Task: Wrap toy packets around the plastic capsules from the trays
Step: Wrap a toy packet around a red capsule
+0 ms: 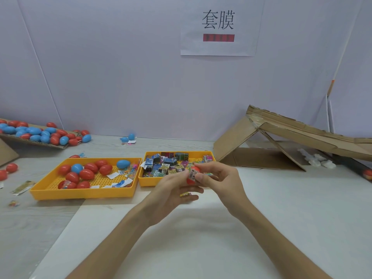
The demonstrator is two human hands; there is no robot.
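Gripping a red capsule point(194, 169) in both hands, off the table, in front of the near right part of the packet tray point(148, 183); whether over the tray or nearer than it, impossible to tell. Long axis close to upright, top tipped slightly right, with one rounded red end showing above the wrap and the other below it, against the left hand point(173, 191). Banded across that axis by a toy packet point(193, 175), barcode panel facing the camera.

Curling the left hand's fingers round the capsule from below and from the left, with a small yellow packet point(185, 194) showing among the lower fingers. Pinching the toy packet against the capsule from the right with thumb and forefinger of the right hand point(218, 178), remaining fingers loosely bent.

Flanked on the left by the capsule tray point(80, 193), set just beside the packet tray and holding red and blue capsules and scraps. Bounded on the right by a cardboard ramp point(302, 135), well apart from the right hand, with bare surface between. Open white sheet point(201, 228) under the forearms. Farther left, a cardboard sheet point(40, 145) heaped with capsules against the wall.
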